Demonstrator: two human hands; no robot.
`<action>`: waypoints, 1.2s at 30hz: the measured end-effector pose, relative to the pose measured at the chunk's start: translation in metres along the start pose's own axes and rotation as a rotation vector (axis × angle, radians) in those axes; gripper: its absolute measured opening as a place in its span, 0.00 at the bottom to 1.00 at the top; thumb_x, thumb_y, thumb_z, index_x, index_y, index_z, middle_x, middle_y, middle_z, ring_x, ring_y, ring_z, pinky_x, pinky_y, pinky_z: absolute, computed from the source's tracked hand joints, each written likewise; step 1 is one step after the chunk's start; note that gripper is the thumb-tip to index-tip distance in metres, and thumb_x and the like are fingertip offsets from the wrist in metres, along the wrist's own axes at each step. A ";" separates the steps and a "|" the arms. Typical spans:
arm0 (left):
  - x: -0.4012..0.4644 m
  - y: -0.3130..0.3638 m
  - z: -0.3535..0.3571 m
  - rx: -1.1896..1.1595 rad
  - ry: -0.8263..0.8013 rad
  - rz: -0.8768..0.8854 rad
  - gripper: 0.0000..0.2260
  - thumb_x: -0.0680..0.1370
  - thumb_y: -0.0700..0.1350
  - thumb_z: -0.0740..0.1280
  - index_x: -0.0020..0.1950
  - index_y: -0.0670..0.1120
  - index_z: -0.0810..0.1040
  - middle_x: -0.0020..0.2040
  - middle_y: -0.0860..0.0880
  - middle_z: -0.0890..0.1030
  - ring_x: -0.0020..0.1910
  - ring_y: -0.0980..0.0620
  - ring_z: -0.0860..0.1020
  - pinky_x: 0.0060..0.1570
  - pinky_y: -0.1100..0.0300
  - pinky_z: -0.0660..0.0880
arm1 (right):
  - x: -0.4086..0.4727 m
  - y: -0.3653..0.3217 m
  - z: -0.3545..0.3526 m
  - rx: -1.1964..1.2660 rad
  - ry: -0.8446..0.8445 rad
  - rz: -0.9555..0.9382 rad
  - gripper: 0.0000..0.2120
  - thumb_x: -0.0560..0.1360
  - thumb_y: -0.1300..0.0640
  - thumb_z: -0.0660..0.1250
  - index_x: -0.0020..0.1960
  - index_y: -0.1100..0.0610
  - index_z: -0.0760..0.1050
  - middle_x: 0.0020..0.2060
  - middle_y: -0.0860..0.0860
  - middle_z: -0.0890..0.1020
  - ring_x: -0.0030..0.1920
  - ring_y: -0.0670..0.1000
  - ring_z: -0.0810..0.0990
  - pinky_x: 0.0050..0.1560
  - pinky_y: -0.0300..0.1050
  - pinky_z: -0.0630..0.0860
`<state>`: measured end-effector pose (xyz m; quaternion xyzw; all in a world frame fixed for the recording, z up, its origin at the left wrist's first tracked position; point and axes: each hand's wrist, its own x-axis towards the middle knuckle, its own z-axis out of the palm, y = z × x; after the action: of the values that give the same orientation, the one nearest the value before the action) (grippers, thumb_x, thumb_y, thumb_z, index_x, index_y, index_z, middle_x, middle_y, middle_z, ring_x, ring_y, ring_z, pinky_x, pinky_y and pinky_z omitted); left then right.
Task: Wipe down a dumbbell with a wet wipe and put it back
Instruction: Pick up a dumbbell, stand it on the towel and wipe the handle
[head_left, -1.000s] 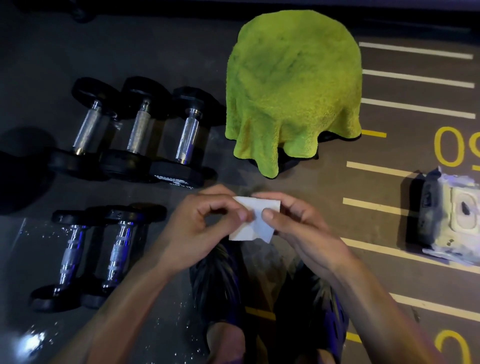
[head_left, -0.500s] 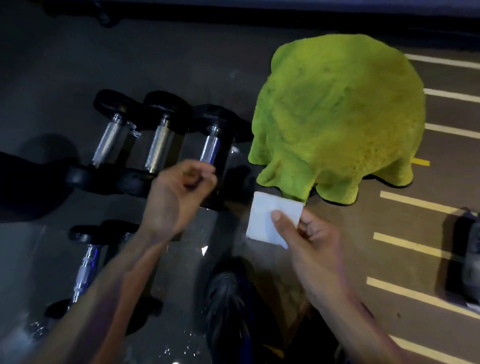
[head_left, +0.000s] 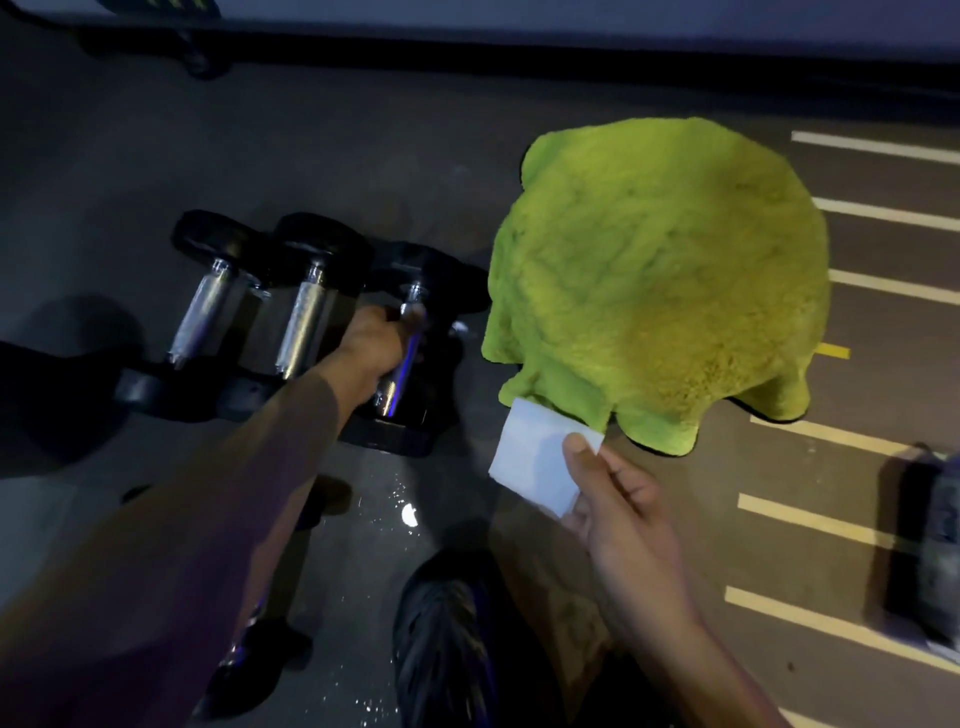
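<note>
Head view: the rightmost dumbbell (head_left: 402, 358), at nine o'clock of the green towel (head_left: 660, 280), is gripped round its handle by the left hand (head_left: 371, 340). The folded wet wipe (head_left: 540, 457) is pinched by the right hand (head_left: 623, 504) at five o'clock of it. A one-handed lift might let the weight slip or knock the neighbouring dumbbell (head_left: 304, 322).

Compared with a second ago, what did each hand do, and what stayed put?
The left hand let go of the wet wipe, reached forward and gripped the handle of the rightmost dumbbell in the far row. The right hand kept the wipe pinched alone. The dumbbells, still on the floor, and the green towel have not moved.
</note>
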<state>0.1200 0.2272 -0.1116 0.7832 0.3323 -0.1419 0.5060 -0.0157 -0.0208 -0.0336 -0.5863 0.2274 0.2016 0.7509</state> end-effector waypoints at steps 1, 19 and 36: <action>-0.003 -0.004 0.002 -0.015 0.017 0.006 0.14 0.86 0.49 0.65 0.43 0.46 0.77 0.39 0.45 0.80 0.26 0.55 0.78 0.20 0.67 0.72 | 0.000 -0.002 -0.002 -0.014 0.010 -0.006 0.24 0.79 0.44 0.70 0.29 0.50 0.66 0.26 0.48 0.58 0.30 0.52 0.54 0.34 0.57 0.54; -0.218 0.088 -0.060 -0.546 -0.088 0.597 0.11 0.66 0.62 0.79 0.43 0.58 0.90 0.44 0.54 0.89 0.43 0.55 0.88 0.44 0.61 0.84 | -0.062 -0.093 -0.053 0.178 0.125 -0.421 0.13 0.80 0.53 0.67 0.47 0.58 0.88 0.43 0.55 0.88 0.42 0.52 0.87 0.43 0.43 0.83; -0.213 0.234 0.007 -0.518 -0.197 0.804 0.06 0.79 0.42 0.75 0.53 0.43 0.81 0.47 0.46 0.88 0.49 0.43 0.88 0.53 0.47 0.85 | -0.052 -0.143 -0.095 -0.192 0.462 -0.619 0.13 0.75 0.41 0.67 0.41 0.48 0.85 0.28 0.40 0.80 0.34 0.41 0.75 0.39 0.34 0.76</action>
<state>0.1188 0.0779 0.1672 0.6807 -0.0217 0.0786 0.7280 0.0133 -0.1478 0.0900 -0.7247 0.1832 -0.1511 0.6468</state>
